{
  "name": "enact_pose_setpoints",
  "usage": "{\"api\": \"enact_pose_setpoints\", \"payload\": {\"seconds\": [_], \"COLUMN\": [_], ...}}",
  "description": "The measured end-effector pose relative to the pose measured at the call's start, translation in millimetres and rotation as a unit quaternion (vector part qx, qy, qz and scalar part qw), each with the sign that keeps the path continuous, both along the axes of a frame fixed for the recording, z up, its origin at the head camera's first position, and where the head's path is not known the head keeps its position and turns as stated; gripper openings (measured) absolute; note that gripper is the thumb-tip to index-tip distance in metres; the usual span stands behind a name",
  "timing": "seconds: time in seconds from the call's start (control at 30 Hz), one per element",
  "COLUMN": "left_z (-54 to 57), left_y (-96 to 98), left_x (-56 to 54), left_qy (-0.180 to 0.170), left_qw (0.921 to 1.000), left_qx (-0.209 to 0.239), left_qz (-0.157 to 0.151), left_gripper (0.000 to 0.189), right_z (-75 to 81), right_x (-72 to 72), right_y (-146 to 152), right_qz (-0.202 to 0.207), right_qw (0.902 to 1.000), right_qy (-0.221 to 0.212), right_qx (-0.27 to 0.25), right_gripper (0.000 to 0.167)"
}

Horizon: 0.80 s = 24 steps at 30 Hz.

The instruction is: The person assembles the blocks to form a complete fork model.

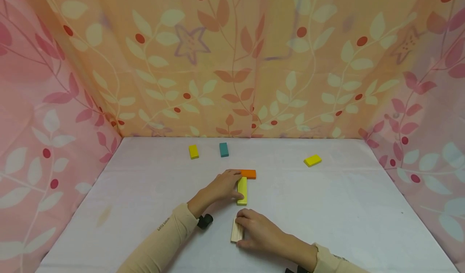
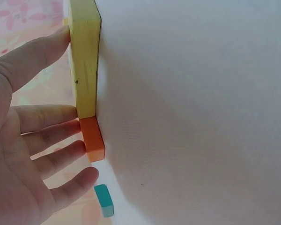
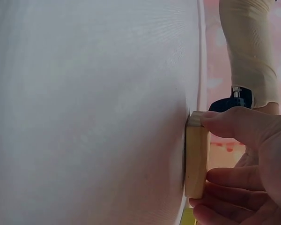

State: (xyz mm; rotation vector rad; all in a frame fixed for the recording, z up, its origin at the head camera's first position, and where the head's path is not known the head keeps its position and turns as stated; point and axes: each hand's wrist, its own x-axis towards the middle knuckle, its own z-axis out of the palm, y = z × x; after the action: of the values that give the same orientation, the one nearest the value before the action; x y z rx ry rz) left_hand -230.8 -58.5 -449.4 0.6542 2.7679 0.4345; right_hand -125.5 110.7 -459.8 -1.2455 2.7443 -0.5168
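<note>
A long yellow block (image 1: 242, 188) lies lengthwise, its far end against an orange block (image 1: 249, 174) set crosswise. My left hand (image 1: 226, 184) reaches over both from the left; in the left wrist view its straight, spread fingers rest along the edge, the thumb by the near end of the yellow block. Closer to me, my right hand (image 1: 262, 232) grips a plain wooden block (image 1: 237, 232) by its ends. The thumb is at the near end and the fingertips at the far end. This block lies in rough line with the yellow one, a gap between them.
Toward the back of the white tabletop (image 1: 345, 208) are a small yellow block (image 1: 193, 151), a teal block (image 1: 224, 149) and, farther right, another yellow block (image 1: 313, 160). Patterned curtains (image 1: 232, 63) enclose the back and sides. A black wrist device (image 1: 205, 221) sits under the left sleeve.
</note>
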Motion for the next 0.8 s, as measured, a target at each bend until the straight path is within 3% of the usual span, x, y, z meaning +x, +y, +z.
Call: {"api": "enact_pose_setpoints", "payload": {"seconds": [0.8], "left_z": [-2.0], "left_y": [-0.7], "left_x": [-1.3], "left_qy": [-0.012], "left_qw": [0.9999], "left_qx": [0.003], "left_qz": [0.003], "left_gripper": [0.074], "right_z": [5.4], "right_x": [-12.2], "right_y": [4.3], "right_qz": [-0.028], "right_qw": [0.9996], "right_qy": [0.010], "right_qx": [-0.005], "right_gripper": [0.047]}}
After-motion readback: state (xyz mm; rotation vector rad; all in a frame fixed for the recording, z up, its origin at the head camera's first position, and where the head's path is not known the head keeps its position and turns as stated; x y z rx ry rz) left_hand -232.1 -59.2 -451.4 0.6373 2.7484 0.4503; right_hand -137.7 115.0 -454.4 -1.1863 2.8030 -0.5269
